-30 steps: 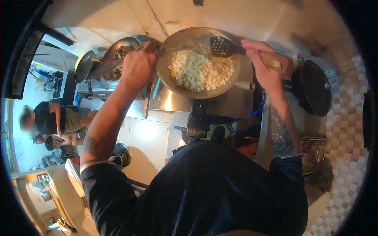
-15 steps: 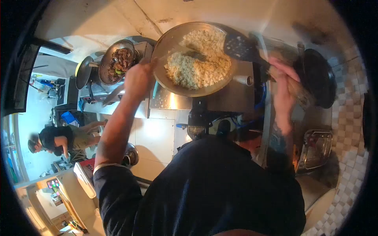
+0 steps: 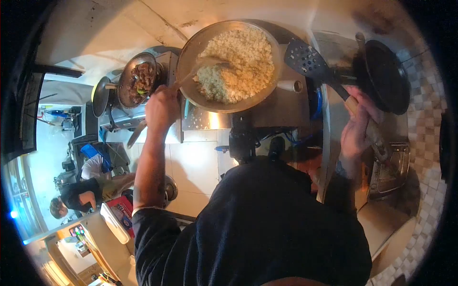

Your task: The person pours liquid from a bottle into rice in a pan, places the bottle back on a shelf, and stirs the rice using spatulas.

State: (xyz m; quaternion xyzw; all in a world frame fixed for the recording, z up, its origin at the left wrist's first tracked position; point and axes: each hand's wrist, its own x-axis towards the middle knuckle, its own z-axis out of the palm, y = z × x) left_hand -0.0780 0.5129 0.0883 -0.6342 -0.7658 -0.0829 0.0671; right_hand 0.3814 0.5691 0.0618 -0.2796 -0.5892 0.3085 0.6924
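Note:
A large round pan (image 3: 187, 45) holds a heap of white to yellowish rice (image 3: 248, 57). My left hand (image 3: 161, 108) is closed around the handle of a long spatula (image 3: 185, 80). Its motion-blurred head is in the rice at the pan's left side, and the handle's end sticks out below my fist. On the right, my right hand (image 3: 358, 121) grips the wooden handle of a black slotted turner (image 3: 305, 58). Rice grains cling to the turner's blade, which is just right of the pan, above its hollow handle (image 3: 291, 86).
Left of the large pan sits a smaller pan (image 3: 125, 78) of browned meat, with another dark pan (image 3: 100, 97) beside it. A black pan (image 3: 386, 78) stands at the far right, above a glass-like container (image 3: 391, 167). Another person (image 3: 78, 196) bends over in the left background.
The turner in my right hand has moved right, off the pan's edge. The left-hand spatula has shifted left, and the gap in the rice has narrowed. The background person bends lower.

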